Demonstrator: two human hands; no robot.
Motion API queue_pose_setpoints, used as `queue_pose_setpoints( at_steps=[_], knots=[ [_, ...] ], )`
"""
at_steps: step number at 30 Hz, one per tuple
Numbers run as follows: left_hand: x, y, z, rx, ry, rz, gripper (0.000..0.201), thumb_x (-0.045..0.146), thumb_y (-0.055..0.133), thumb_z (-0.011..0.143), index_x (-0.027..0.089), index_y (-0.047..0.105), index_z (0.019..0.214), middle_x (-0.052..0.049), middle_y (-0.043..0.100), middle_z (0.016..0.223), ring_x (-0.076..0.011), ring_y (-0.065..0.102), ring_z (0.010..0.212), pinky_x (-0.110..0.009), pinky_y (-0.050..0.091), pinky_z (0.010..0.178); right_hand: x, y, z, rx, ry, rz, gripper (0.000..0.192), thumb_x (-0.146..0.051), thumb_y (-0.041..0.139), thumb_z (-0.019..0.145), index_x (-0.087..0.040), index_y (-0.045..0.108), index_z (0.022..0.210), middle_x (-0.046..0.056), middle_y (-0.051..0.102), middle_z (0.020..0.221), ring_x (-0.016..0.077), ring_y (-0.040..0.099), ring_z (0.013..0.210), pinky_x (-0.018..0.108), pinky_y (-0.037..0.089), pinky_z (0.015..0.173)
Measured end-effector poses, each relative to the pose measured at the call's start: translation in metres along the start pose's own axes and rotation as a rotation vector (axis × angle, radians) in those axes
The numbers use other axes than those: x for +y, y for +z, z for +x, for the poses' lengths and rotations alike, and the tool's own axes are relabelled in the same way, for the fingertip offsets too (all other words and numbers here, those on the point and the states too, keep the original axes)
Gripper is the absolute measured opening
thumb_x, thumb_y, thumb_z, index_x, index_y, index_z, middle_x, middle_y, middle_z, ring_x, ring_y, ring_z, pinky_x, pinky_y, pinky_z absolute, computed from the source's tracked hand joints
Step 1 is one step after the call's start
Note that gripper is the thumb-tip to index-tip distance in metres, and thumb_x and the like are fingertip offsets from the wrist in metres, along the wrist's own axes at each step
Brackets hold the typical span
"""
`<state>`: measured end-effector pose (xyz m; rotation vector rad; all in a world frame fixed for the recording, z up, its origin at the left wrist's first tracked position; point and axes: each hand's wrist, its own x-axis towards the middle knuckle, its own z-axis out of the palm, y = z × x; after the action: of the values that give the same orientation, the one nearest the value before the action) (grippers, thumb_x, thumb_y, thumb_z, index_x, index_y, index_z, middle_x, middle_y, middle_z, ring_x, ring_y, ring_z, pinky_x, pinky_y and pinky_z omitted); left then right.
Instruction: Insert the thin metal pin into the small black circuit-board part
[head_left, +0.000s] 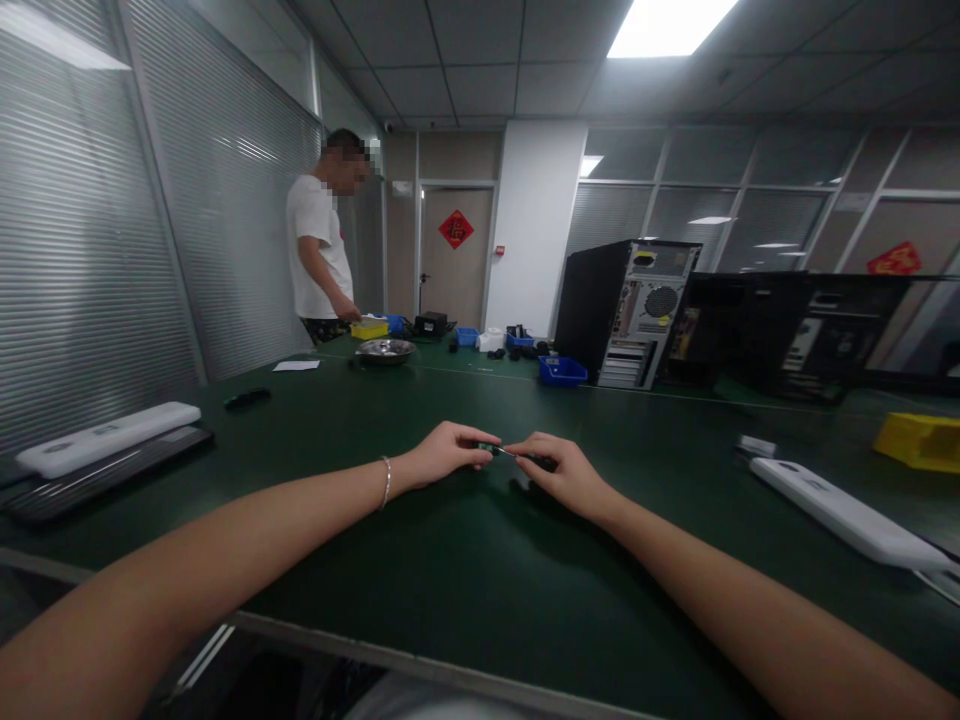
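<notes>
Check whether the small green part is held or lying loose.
Held: the left hand grips the small green part between thumb and fingers.

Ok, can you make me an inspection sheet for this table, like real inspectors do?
Surface: smooth, dark green tabletop.
Job's things: small green piece, too small to identify; thin, metal-tipped tool pointing at it.
Clutter: round, shiny metal bowl; blue plastic bin; yellow plastic bin; long white bars at both sides.
Hands: left hand pinches the piece; right hand grips the tool.
Cables: thin white cable, far right.
Surroundings: person in white T-shirt; tall black computer tower.
</notes>
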<state>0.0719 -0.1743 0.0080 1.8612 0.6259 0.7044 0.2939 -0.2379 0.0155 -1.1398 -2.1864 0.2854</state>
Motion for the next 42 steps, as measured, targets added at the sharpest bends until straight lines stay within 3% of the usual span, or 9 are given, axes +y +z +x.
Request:
queue_pose_setpoints(
  at_steps=[8, 20, 26, 42],
  knots=[
    [-0.001, 0.001, 0.000, -0.006, -0.028, 0.018, 0.039, 0.027, 0.066, 0.074, 0.016, 0.064, 0.111, -0.008, 0.068, 0.090, -0.0142, 0.058, 0.071, -0.026, 0.045, 0.065, 0.000, 0.002, 0.000, 0.015, -0.026, -0.035, 0.025, -0.024, 0.054, 0.086, -0.025, 0.067, 0.107, 0.005, 0.065, 0.093, 0.0179, 0.061, 0.082, 0.029, 0.046, 0.071],
    [-0.004, -0.005, 0.002, -0.022, -0.119, -0.363, 0.034, 0.025, 0.067, 0.077, 0.012, 0.064, 0.109, -0.008, 0.067, 0.085, -0.0121, 0.060, 0.075, -0.025, 0.047, 0.072, -0.001, 0.005, 0.002, 0.033, 0.033, 0.075, 0.022, -0.029, 0.055, 0.086, -0.021, 0.068, 0.102, 0.005, 0.065, 0.089, 0.0186, 0.059, 0.079, 0.030, 0.046, 0.070],
    [-0.007, -0.008, 0.003, -0.031, -0.179, -0.504, 0.031, 0.020, 0.066, 0.079, 0.011, 0.065, 0.108, -0.012, 0.067, 0.101, -0.0144, 0.064, 0.089, -0.027, 0.047, 0.088, 0.004, 0.007, 0.002, 0.033, 0.048, 0.127, 0.022, -0.031, 0.056, 0.085, -0.021, 0.068, 0.101, 0.005, 0.065, 0.088, 0.0186, 0.059, 0.079, 0.030, 0.046, 0.070],
    [-0.009, -0.009, 0.005, -0.034, -0.225, -0.546, 0.028, 0.016, 0.065, 0.080, 0.010, 0.066, 0.107, -0.013, 0.069, 0.101, -0.0122, 0.066, 0.084, -0.023, 0.049, 0.087, 0.004, 0.008, 0.002, 0.028, 0.044, 0.213, 0.022, -0.033, 0.057, 0.085, -0.020, 0.070, 0.098, 0.005, 0.063, 0.086, 0.0176, 0.059, 0.076, 0.029, 0.047, 0.067]
  ],
)
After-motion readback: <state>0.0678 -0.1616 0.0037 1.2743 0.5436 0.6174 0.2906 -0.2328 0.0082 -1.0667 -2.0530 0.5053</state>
